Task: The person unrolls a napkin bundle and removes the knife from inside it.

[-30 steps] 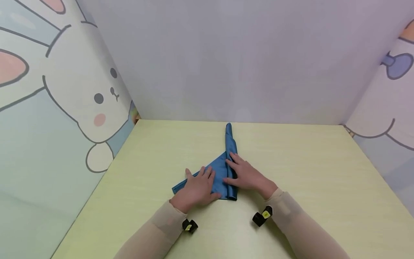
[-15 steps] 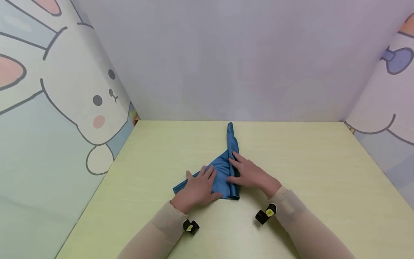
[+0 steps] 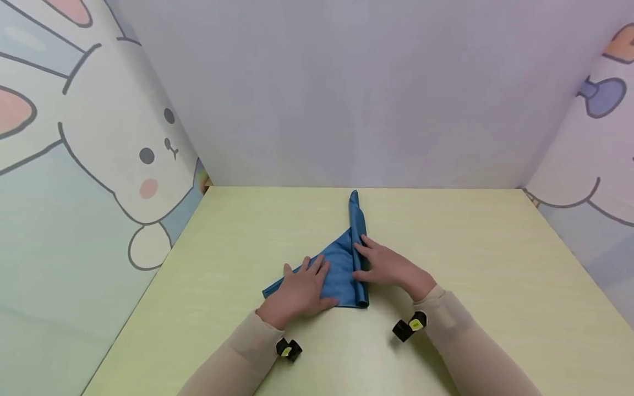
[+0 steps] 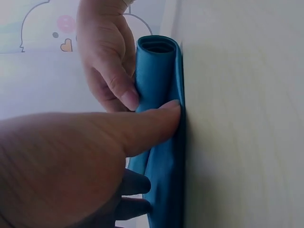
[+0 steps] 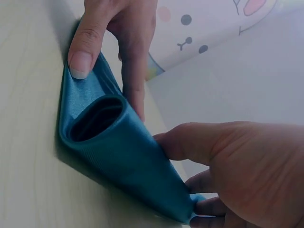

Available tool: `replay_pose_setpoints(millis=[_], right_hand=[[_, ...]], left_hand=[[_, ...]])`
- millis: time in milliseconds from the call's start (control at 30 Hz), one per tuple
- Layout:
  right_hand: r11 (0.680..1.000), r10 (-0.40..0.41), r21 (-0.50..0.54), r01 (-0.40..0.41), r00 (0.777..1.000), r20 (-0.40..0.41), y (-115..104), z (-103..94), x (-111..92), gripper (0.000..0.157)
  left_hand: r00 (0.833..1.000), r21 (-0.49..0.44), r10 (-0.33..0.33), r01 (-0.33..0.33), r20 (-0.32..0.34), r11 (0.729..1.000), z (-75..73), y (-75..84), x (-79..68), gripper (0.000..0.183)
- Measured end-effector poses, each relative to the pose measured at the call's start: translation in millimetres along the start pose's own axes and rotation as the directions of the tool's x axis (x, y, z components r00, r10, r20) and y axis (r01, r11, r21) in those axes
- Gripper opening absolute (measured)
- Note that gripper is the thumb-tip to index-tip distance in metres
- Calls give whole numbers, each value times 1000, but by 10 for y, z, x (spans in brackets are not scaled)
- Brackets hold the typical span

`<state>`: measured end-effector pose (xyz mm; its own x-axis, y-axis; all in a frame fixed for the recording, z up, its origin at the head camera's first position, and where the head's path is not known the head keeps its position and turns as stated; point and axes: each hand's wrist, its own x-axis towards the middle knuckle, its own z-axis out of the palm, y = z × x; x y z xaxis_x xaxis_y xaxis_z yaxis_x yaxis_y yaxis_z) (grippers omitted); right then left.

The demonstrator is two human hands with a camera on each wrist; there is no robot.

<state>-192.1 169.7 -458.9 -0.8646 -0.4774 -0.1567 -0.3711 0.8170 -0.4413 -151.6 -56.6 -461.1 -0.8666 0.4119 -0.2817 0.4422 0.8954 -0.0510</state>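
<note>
A shiny blue cloth [image 3: 339, 272] lies on the table, its right side rolled into a slim tube [image 3: 357, 217] that tapers toward the back. To the left, the unrolled part narrows to a flat corner. My left hand [image 3: 299, 289] rests spread on this flat part, with the thumb near its front edge. Along the tube, my right hand [image 3: 391, 269] lays its thumb and extended fingers against the right side. The hollow end of the roll [image 5: 128, 152] faces the right wrist camera, showing layers inside. In the left wrist view, the left thumb presses beside the roll [image 4: 154, 76].
The pale yellow table [image 3: 257, 220] meets a plain light wall [image 3: 317, 110] at the back. Side walls carry cartoon drawings, with a rabbit [image 3: 129, 137] on the left. Small black cameras [image 3: 410, 325] sit on both wrists.
The right hand and the rolled tube have shifted very slightly right in the head view, which itself moves a little. The left hand stays in place on the cloth.
</note>
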Motion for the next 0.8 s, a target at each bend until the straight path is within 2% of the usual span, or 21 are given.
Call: replay_pose_setpoints(millis=[333,567,800], right_hand=[[1000,17,-10,-17,1000,26,12,-80,-63,80],[998,57,-2,-57,996,72,59,-149,-119,79],[999,46,-31,-44,995,86,117,-238,-140,80]], left_hand=[[1000,-15,5,-6,-27,1000,16,-7,-22,88],[999,-23,6,-7,-38,1000,13,-6,-37,87],[999,-21,9,-10,-48,1000,-26,-15,-46,87]])
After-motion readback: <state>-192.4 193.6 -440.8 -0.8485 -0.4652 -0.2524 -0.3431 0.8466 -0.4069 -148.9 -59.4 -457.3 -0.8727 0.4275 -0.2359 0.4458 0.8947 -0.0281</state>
